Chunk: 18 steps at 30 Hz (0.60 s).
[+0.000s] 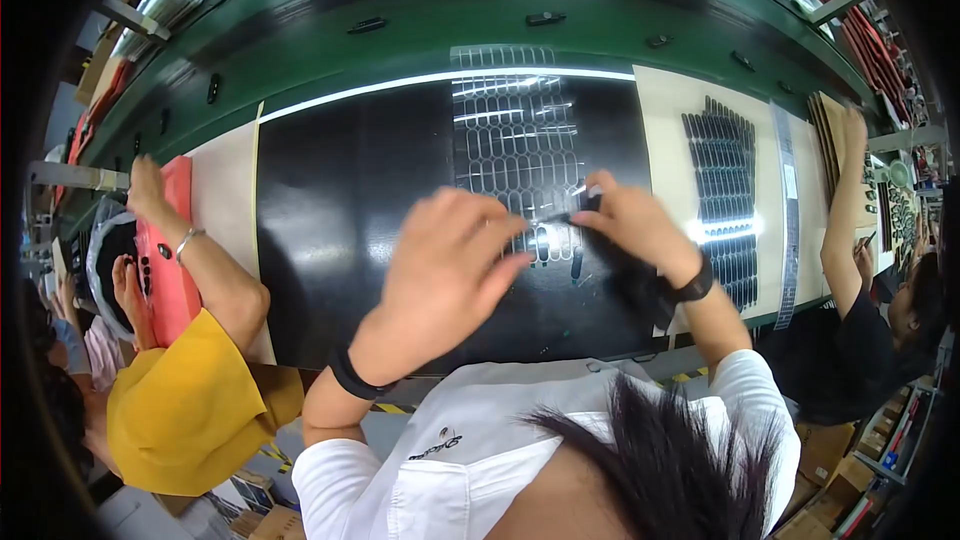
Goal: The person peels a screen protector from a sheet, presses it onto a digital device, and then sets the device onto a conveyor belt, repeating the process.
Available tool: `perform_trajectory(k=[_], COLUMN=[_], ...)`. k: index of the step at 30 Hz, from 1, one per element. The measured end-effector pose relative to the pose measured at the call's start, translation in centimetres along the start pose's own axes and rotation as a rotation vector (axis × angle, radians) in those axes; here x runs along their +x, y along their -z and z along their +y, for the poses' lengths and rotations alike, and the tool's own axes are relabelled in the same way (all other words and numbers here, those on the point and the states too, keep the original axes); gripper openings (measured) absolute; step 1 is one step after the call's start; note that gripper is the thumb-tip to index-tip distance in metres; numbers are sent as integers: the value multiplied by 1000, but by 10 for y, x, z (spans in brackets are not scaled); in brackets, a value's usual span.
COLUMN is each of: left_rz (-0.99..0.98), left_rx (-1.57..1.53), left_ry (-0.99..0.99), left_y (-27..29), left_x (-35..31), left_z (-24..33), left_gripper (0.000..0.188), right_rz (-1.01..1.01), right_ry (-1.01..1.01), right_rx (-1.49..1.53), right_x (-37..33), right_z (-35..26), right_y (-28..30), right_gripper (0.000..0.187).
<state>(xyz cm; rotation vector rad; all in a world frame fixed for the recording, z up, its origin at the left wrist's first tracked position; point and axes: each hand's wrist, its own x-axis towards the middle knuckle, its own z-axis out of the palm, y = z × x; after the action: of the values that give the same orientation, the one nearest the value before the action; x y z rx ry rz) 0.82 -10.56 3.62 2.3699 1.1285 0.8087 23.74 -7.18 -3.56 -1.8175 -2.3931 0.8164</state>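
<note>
My left hand (440,270) is closed over the lower part of a clear sheet of oval cutouts (515,135), thumb and forefinger brought close together. Whatever is between those fingertips is too small to make out. To its right, my right hand (640,228) pinches a small black piece (590,204) between thumb and fingers, its tip reaching toward my left fingertips. The sheet lies on a black mat (345,220) and runs away from me. Below my fingertips, a few pale ovals and a small dark strip (577,262) sit on the mat.
A second stack of dark oval-patterned sheets (725,190) lies on the pale board at right, beside a long clear strip (786,210). Beyond, a green conveyor belt (440,25) carries several small black devices. Co-workers sit on both sides; a red foam tray (172,280) is at left.
</note>
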Motion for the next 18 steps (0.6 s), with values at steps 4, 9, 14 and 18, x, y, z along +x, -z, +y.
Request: perform_trajectory(k=[4, 9, 14, 18], left_rz=[307, 417, 358, 311], left_rx=[-94, -329, -377, -388], left_ry=[106, 201, 255, 323], left_y=[36, 46, 41, 44], left_x=[32, 55, 59, 54], left_z=[-15, -32, -55, -71], left_gripper=[13, 10, 9, 7], right_rz=[185, 387, 354, 325], right_ry=[180, 432, 348, 348], right_rx=[-37, -2, -107, -3], right_x=[69, 228, 317, 322], right_z=[20, 44, 47, 40], right_y=[54, 80, 48, 38], right_gripper=[28, 30, 32, 31])
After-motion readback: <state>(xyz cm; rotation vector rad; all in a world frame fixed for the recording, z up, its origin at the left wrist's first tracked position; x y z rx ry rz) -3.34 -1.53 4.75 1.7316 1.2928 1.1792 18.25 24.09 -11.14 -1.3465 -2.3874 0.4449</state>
